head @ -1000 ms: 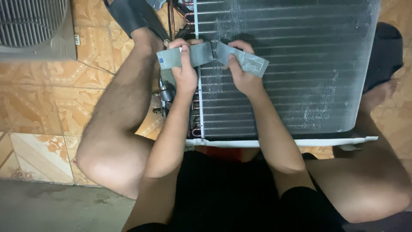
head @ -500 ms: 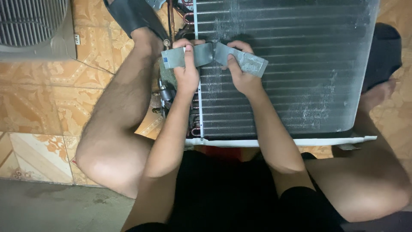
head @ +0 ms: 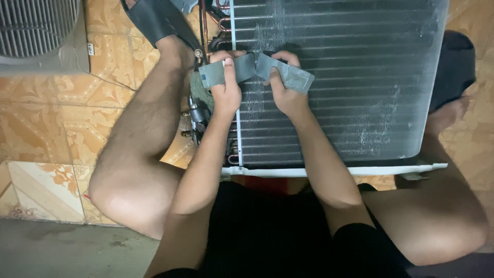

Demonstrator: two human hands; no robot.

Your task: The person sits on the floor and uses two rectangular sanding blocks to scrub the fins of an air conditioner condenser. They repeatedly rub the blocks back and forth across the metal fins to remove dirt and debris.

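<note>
A grey strip of bent sheet material [head: 257, 71] is held over a large finned coil panel [head: 360, 82] that lies flat between my legs. My left hand [head: 226, 90] grips the strip's left part near the panel's left edge. My right hand [head: 285, 95] grips the strip's right part, thumb on top. The strip is creased into a shallow V between the two hands. Copper tubes and fittings [head: 198, 116] run along the panel's left side, partly hidden by my left forearm.
My left foot in a dark sandal [head: 159, 23] rests by the panel's upper left corner. A round fan grille [head: 36, 25] sits at the top left on the patterned tile floor [head: 46, 123]. A white rim [head: 334, 170] borders the panel's near edge.
Both hands have stayed on the grey strip with only slight shifts. The panel has not moved.
</note>
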